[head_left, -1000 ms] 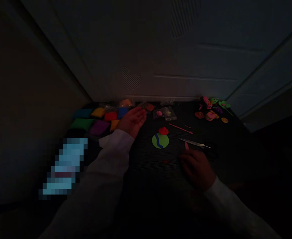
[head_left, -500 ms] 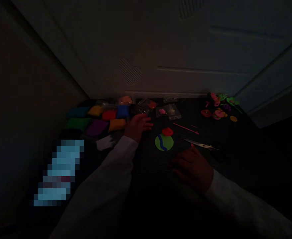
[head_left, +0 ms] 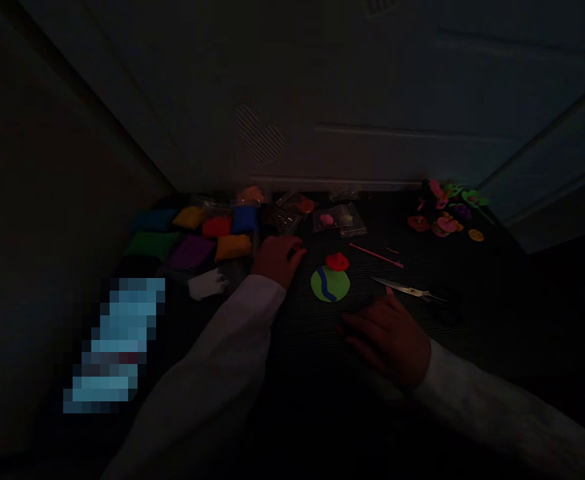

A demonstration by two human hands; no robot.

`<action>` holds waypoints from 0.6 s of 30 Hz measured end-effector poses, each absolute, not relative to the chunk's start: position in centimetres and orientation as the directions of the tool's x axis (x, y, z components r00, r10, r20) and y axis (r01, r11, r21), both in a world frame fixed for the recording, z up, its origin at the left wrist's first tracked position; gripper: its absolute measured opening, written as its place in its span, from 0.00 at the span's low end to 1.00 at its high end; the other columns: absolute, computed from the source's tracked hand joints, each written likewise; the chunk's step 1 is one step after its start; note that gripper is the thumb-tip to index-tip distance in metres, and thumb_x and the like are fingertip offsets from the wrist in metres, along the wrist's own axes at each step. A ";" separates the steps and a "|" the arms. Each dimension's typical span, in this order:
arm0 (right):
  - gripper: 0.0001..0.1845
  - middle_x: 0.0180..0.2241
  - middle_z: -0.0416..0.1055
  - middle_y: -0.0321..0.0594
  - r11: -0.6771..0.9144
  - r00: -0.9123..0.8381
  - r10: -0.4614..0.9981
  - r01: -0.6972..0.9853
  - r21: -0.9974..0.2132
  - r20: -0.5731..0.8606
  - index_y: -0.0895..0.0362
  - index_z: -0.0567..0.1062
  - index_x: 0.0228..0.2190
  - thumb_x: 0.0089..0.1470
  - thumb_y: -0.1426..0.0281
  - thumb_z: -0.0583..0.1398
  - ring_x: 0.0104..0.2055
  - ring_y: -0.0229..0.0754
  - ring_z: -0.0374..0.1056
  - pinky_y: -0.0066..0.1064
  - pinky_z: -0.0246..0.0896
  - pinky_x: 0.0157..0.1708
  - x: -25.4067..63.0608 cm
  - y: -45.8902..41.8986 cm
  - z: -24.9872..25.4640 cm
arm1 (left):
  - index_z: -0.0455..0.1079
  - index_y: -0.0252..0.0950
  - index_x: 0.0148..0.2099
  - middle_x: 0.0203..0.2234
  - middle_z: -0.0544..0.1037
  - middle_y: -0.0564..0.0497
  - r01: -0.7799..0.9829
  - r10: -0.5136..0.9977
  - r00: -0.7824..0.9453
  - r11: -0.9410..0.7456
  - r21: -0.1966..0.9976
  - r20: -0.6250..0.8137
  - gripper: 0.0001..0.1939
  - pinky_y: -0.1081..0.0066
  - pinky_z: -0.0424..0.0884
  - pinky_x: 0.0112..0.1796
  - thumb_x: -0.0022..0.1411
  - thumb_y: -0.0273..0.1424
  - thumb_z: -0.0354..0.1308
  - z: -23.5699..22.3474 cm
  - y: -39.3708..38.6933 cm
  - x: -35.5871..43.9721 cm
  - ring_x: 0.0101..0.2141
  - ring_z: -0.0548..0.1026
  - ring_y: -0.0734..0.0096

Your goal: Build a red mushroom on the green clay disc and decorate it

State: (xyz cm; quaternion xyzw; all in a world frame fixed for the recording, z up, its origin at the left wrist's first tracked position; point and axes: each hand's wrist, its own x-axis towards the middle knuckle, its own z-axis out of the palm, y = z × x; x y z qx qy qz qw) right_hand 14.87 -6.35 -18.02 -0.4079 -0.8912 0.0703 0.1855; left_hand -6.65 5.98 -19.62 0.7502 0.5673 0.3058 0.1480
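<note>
My left hand [head_left: 277, 261] rests palm down beside an orange clay packet [head_left: 233, 247]. Its fingers are half curled, with a dark gap showing between finger and thumb and nothing visible in it. Palm down on the dark table, my right hand [head_left: 391, 341] has its fingers stretched to the left, and what lies under them is hidden. A small pink piece [head_left: 389, 291] shows just beyond this hand, near the scissors [head_left: 412, 291]. Between my hands lies a flat green disc [head_left: 340, 283] with a wavy blue strip. A red cone-like clay piece [head_left: 337, 262] touches its upper edge.
Several coloured clay packets, including a purple one [head_left: 192, 251] and a white one [head_left: 207, 285], lie on the left. A pink stick tool [head_left: 376, 255] lies past the disc. Small clay figures [head_left: 445, 225] stand back right. A pixelated bright rectangle [head_left: 117, 347] is at left.
My left hand's spread fingers have curled in, and the hand has come slightly nearer to me. My right hand has stayed almost in place. The view has shifted a little.
</note>
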 end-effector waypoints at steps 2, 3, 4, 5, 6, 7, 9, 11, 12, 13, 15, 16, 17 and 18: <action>0.14 0.31 0.71 0.38 0.650 -0.593 0.759 0.714 -0.260 0.270 0.56 0.69 0.42 0.54 0.67 0.55 0.33 0.39 0.61 0.40 0.47 0.41 14.8 -6.3 -18.0 | 0.67 0.36 0.44 0.33 0.75 0.49 0.782 0.937 0.184 -0.323 0.533 0.298 0.13 0.66 0.64 0.40 0.53 0.29 0.55 -19.7 5.9 -6.6 0.38 0.69 0.64; 0.13 0.30 0.71 0.37 0.644 -0.586 0.765 0.717 -0.268 0.269 0.56 0.70 0.41 0.54 0.67 0.55 0.32 0.39 0.61 0.40 0.46 0.41 14.8 -6.3 -18.0 | 0.66 0.36 0.44 0.33 0.75 0.49 0.791 0.935 0.189 -0.326 0.518 0.300 0.14 0.66 0.65 0.40 0.53 0.28 0.54 -19.8 5.9 -6.6 0.38 0.69 0.64; 0.11 0.29 0.71 0.37 0.634 -0.575 0.773 0.720 -0.284 0.268 0.55 0.71 0.39 0.53 0.67 0.55 0.32 0.39 0.61 0.40 0.46 0.41 14.6 -6.2 -17.9 | 0.67 0.36 0.43 0.33 0.75 0.50 0.797 0.933 0.195 -0.330 0.506 0.302 0.13 0.67 0.65 0.39 0.53 0.28 0.55 -19.8 5.9 -6.6 0.37 0.69 0.65; 0.10 0.29 0.71 0.36 0.626 -0.567 0.779 0.717 -0.304 0.266 0.55 0.72 0.37 0.53 0.67 0.55 0.32 0.38 0.60 0.40 0.46 0.41 14.5 -6.0 -17.7 | 0.67 0.36 0.42 0.33 0.75 0.50 0.802 0.931 0.201 -0.334 0.496 0.304 0.12 0.67 0.65 0.39 0.53 0.28 0.55 -19.8 5.9 -6.6 0.37 0.69 0.65; 0.09 0.29 0.71 0.36 0.621 -0.563 0.784 0.711 -0.330 0.261 0.55 0.72 0.35 0.53 0.67 0.55 0.32 0.38 0.61 0.39 0.47 0.40 14.4 -5.8 -17.5 | 0.67 0.36 0.41 0.32 0.75 0.50 0.805 0.930 0.205 -0.338 0.488 0.306 0.11 0.68 0.66 0.39 0.53 0.29 0.55 -19.9 5.9 -6.6 0.37 0.69 0.66; 0.08 0.29 0.71 0.36 0.621 -0.566 0.783 0.700 -0.352 0.256 0.55 0.72 0.35 0.53 0.68 0.55 0.32 0.38 0.60 0.39 0.47 0.39 14.4 -5.6 -17.3 | 0.68 0.36 0.40 0.32 0.75 0.50 0.807 0.928 0.209 -0.342 0.482 0.308 0.10 0.68 0.66 0.39 0.54 0.29 0.55 -19.9 5.9 -6.6 0.36 0.69 0.66; 0.09 0.29 0.70 0.36 0.651 -0.600 0.758 0.670 -0.358 0.256 0.55 0.72 0.37 0.54 0.68 0.54 0.32 0.38 0.60 0.38 0.48 0.37 14.4 -5.1 -16.9 | 0.67 0.36 0.41 0.32 0.75 0.51 0.812 0.928 0.210 -0.342 0.474 0.309 0.10 0.69 0.66 0.38 0.54 0.29 0.54 -19.9 5.9 -6.6 0.36 0.69 0.67; 0.14 0.28 0.70 0.37 0.696 -0.654 0.717 0.649 -0.306 0.242 0.56 0.69 0.43 0.54 0.68 0.53 0.31 0.39 0.59 0.39 0.47 0.36 14.6 -4.9 -16.8 | 0.67 0.36 0.41 0.32 0.75 0.51 0.817 0.929 0.207 -0.336 0.469 0.307 0.10 0.69 0.66 0.38 0.54 0.30 0.54 -19.9 5.9 -6.6 0.36 0.70 0.68; 0.16 0.27 0.69 0.37 0.712 -0.673 0.702 0.651 -0.265 0.231 0.56 0.68 0.46 0.54 0.67 0.53 0.31 0.40 0.59 0.40 0.47 0.36 14.7 -4.9 -16.8 | 0.67 0.36 0.40 0.31 0.75 0.51 0.819 0.930 0.206 -0.334 0.467 0.304 0.10 0.70 0.66 0.38 0.54 0.30 0.54 -19.9 5.9 -6.6 0.36 0.70 0.68; 0.19 0.26 0.69 0.37 0.719 -0.686 0.695 0.659 -0.220 0.216 0.56 0.66 0.48 0.54 0.66 0.52 0.31 0.41 0.58 0.42 0.47 0.37 14.8 -5.0 -16.8 | 0.68 0.36 0.40 0.31 0.75 0.52 0.821 0.931 0.205 -0.331 0.465 0.301 0.10 0.70 0.66 0.38 0.54 0.30 0.54 -19.8 5.9 -6.6 0.35 0.70 0.68; 0.22 0.26 0.68 0.36 0.712 -0.689 0.702 0.686 -0.152 0.182 0.56 0.63 0.50 0.54 0.64 0.53 0.31 0.42 0.58 0.46 0.45 0.39 15.1 -5.5 -17.1 | 0.68 0.37 0.40 0.31 0.75 0.52 0.825 0.934 0.203 -0.325 0.463 0.295 0.10 0.70 0.66 0.37 0.54 0.31 0.55 -19.7 5.8 -6.6 0.35 0.70 0.69; 0.23 0.27 0.69 0.37 0.708 -0.688 0.706 0.694 -0.135 0.165 0.56 0.63 0.51 0.54 0.63 0.53 0.31 0.42 0.58 0.47 0.44 0.40 15.2 -5.8 -17.2 | 0.68 0.37 0.40 0.31 0.75 0.52 0.826 0.935 0.201 -0.323 0.462 0.293 0.10 0.70 0.66 0.37 0.55 0.31 0.54 -19.7 5.8 -6.6 0.35 0.70 0.69; 0.23 0.27 0.69 0.37 0.704 -0.688 0.710 0.699 -0.125 0.151 0.56 0.62 0.51 0.54 0.63 0.53 0.31 0.42 0.58 0.47 0.44 0.40 15.2 -6.2 -17.3 | 0.68 0.37 0.40 0.31 0.75 0.52 0.827 0.935 0.200 -0.321 0.461 0.291 0.10 0.70 0.66 0.37 0.55 0.31 0.54 -19.7 5.8 -6.6 0.34 0.70 0.69; 0.24 0.28 0.69 0.37 0.702 -0.688 0.712 0.702 -0.121 0.139 0.56 0.62 0.51 0.53 0.62 0.53 0.31 0.42 0.58 0.46 0.44 0.39 15.2 -6.4 -17.4 | 0.68 0.37 0.41 0.31 0.75 0.52 0.828 0.936 0.201 -0.320 0.461 0.290 0.10 0.70 0.66 0.37 0.55 0.32 0.54 -19.7 5.8 -6.6 0.34 0.70 0.68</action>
